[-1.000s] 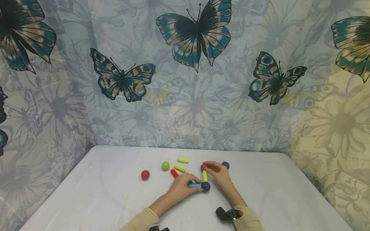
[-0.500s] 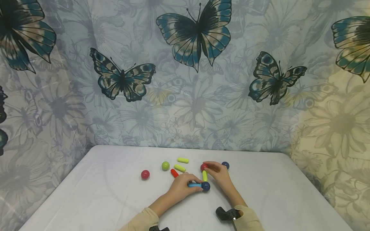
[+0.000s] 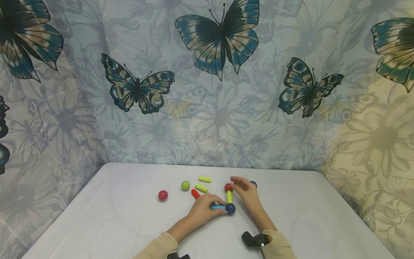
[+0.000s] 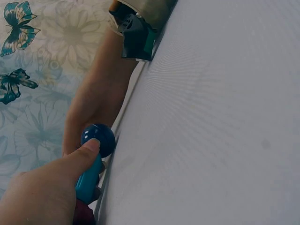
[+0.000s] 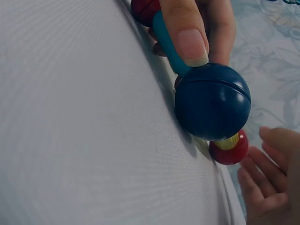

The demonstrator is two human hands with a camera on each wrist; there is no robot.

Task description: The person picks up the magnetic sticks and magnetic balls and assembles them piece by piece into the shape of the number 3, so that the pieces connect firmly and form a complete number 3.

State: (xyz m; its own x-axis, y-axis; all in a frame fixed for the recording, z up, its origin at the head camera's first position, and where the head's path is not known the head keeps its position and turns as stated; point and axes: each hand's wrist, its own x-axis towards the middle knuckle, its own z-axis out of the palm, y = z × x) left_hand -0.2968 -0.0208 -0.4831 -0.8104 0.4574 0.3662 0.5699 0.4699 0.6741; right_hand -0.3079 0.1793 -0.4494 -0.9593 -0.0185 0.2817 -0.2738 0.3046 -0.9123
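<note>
Light-blue plastic rod [image 3: 218,207] pinched crosswise, our left hand [image 3: 203,208] is left of a glossy dark-blue ball [image 3: 230,208]. Beyond it, our right hand [image 3: 248,193], fingers parted, sits beside a shiny red ball [image 3: 228,188]; a bump there might unseat the yellow-green plastic rod [image 3: 229,197] between, its long axis pointing away from us.

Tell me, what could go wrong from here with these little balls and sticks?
The far red ball might come loose: the right hand has its fingers spread beside it, and I can't tell how firmly it sits on the yellow-green stick.

The corner dark blue ball could twist if the left hand, pinching the blue stick, shifts.

The loose dark blue ball, partly hidden behind the right hand, might roll if bumped.
</note>
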